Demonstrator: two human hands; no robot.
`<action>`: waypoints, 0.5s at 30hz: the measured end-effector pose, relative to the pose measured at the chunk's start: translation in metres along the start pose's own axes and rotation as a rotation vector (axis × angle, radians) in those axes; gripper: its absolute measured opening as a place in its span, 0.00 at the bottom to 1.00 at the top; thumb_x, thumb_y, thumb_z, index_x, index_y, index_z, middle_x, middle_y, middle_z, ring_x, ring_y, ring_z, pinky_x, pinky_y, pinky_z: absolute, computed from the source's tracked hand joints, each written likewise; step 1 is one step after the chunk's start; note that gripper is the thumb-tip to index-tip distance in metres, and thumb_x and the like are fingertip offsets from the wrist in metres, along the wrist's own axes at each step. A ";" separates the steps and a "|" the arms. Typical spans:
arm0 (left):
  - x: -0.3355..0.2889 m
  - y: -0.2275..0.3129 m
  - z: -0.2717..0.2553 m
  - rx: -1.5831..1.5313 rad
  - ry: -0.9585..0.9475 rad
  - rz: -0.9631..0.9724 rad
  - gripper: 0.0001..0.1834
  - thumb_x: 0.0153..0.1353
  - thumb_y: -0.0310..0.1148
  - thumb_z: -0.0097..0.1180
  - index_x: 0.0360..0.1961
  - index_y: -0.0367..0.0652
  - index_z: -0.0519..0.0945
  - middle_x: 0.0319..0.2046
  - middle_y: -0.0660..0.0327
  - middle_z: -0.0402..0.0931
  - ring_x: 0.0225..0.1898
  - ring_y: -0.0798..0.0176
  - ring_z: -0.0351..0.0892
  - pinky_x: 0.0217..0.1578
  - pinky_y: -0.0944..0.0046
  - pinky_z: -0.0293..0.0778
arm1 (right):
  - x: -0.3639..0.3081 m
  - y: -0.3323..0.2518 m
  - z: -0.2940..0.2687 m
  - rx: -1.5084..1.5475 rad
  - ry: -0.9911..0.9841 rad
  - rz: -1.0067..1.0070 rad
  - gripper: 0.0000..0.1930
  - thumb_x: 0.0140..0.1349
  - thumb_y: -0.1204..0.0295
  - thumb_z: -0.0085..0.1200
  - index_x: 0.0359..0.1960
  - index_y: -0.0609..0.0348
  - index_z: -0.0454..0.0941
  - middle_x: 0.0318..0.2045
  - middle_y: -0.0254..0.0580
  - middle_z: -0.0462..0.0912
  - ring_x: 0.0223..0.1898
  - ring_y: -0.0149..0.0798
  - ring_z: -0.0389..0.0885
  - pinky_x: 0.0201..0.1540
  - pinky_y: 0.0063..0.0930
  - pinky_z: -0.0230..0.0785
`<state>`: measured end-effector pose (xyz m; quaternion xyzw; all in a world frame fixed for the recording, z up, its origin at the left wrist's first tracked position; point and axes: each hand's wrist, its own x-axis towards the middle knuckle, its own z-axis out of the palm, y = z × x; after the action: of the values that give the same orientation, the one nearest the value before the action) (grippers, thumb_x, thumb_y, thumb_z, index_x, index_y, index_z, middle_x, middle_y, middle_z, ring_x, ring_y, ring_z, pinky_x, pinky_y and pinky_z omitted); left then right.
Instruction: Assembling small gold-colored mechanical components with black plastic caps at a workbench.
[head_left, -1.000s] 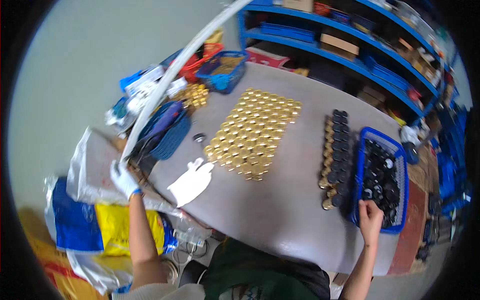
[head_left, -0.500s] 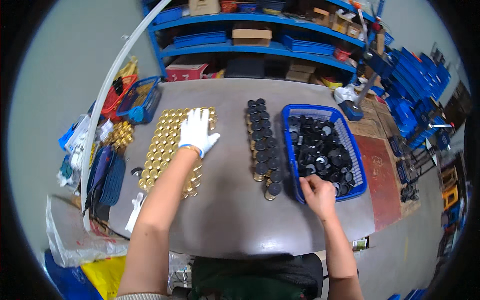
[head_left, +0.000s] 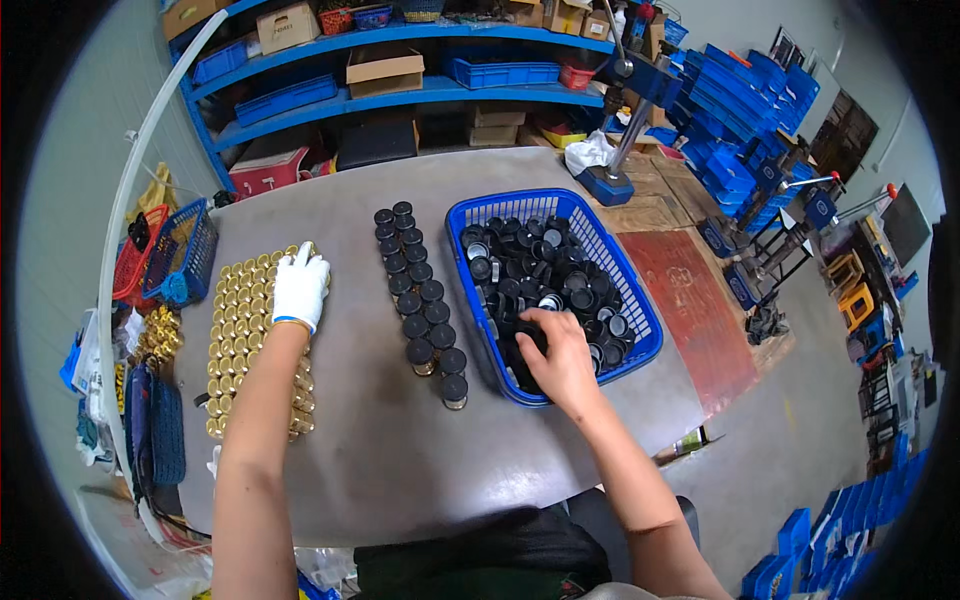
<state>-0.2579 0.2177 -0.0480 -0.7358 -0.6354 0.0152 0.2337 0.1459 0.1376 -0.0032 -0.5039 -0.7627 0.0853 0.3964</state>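
Observation:
My left hand [head_left: 301, 290], in a white glove, reaches over the far right corner of a block of small brass-coloured cylinders [head_left: 237, 328]. Its fingers are stretched forward and touch the pieces there; I see none lifted. My bare right hand [head_left: 560, 362] is inside the near part of a blue plastic basket [head_left: 610, 246], thumb and fingers apart over loose black round caps [head_left: 575, 285]. Between the two hands stand rows of brass cylinders topped with black caps [head_left: 412, 280], running away from me.
Left of the table [head_left: 370, 450] stand a blue basket [head_left: 183, 255] and a red basket [head_left: 133, 262]. A lever press [head_left: 607, 183] stands at the far right corner. Behind the table are blue shelves [head_left: 425, 92] with boxes, and blue bins [head_left: 735, 135] are piled at the right.
The view has swung to the right. My right hand has moved from the basket's near left rim in over the caps. My left hand stays at the brass pieces, its fingers closer together.

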 end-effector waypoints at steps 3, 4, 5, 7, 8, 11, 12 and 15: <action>-0.004 0.030 -0.043 -0.163 -0.011 -0.093 0.12 0.54 0.39 0.60 0.37 0.45 0.76 0.35 0.54 0.79 0.50 0.50 0.76 0.45 0.52 0.70 | 0.013 0.017 0.012 -0.208 -0.136 -0.019 0.15 0.51 0.70 0.59 0.42 0.57 0.79 0.44 0.46 0.78 0.53 0.49 0.70 0.53 0.41 0.62; -0.006 0.040 -0.063 -0.287 -0.111 -0.233 0.14 0.54 0.40 0.60 0.37 0.44 0.76 0.33 0.52 0.78 0.46 0.50 0.78 0.42 0.53 0.72 | 0.017 0.021 0.019 -0.344 -0.110 -0.098 0.15 0.51 0.69 0.60 0.42 0.56 0.79 0.45 0.45 0.78 0.54 0.49 0.69 0.54 0.42 0.62; -0.016 0.046 -0.067 -0.325 0.067 -0.226 0.15 0.56 0.42 0.59 0.36 0.42 0.75 0.31 0.50 0.79 0.38 0.50 0.80 0.36 0.53 0.74 | 0.021 0.025 0.025 -0.359 -0.143 -0.123 0.13 0.49 0.67 0.61 0.38 0.55 0.81 0.45 0.44 0.78 0.56 0.50 0.67 0.54 0.45 0.60; -0.039 0.063 -0.083 -0.684 0.064 -0.339 0.17 0.59 0.44 0.57 0.39 0.42 0.75 0.29 0.51 0.79 0.32 0.54 0.81 0.30 0.57 0.74 | 0.022 0.029 0.028 -0.394 -0.222 -0.098 0.11 0.49 0.67 0.61 0.35 0.55 0.82 0.45 0.44 0.78 0.56 0.49 0.67 0.55 0.46 0.60; -0.050 0.075 -0.095 -1.045 0.069 -0.440 0.18 0.62 0.46 0.54 0.42 0.41 0.74 0.26 0.53 0.79 0.26 0.57 0.81 0.24 0.61 0.74 | 0.019 0.033 0.028 -0.438 -0.292 -0.064 0.10 0.48 0.67 0.61 0.32 0.55 0.82 0.44 0.44 0.78 0.56 0.49 0.67 0.55 0.46 0.59; -0.097 0.110 -0.153 -2.009 -0.334 -0.732 0.22 0.66 0.52 0.48 0.43 0.42 0.68 0.27 0.52 0.80 0.18 0.66 0.78 0.13 0.72 0.64 | 0.023 0.032 0.017 -0.219 -0.075 -0.166 0.07 0.49 0.71 0.60 0.29 0.59 0.79 0.43 0.49 0.77 0.54 0.51 0.70 0.53 0.46 0.62; -0.115 0.120 -0.163 -2.210 -0.404 -0.765 0.21 0.67 0.51 0.46 0.44 0.43 0.67 0.27 0.53 0.79 0.17 0.69 0.77 0.10 0.77 0.60 | 0.026 0.028 0.017 -0.052 0.036 -0.210 0.07 0.49 0.73 0.59 0.29 0.61 0.77 0.43 0.52 0.77 0.52 0.52 0.71 0.52 0.46 0.64; -0.149 0.150 -0.177 -2.357 -0.472 -0.821 0.16 0.69 0.48 0.42 0.46 0.48 0.68 0.26 0.51 0.79 0.16 0.64 0.77 0.08 0.76 0.55 | 0.001 -0.012 0.003 0.636 -0.196 0.091 0.09 0.51 0.79 0.57 0.34 0.63 0.72 0.40 0.57 0.76 0.41 0.50 0.79 0.41 0.31 0.70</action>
<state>-0.0911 0.0075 0.0144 -0.2262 -0.4704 -0.5001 -0.6909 0.1351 0.1340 0.0012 -0.3779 -0.7091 0.3848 0.4542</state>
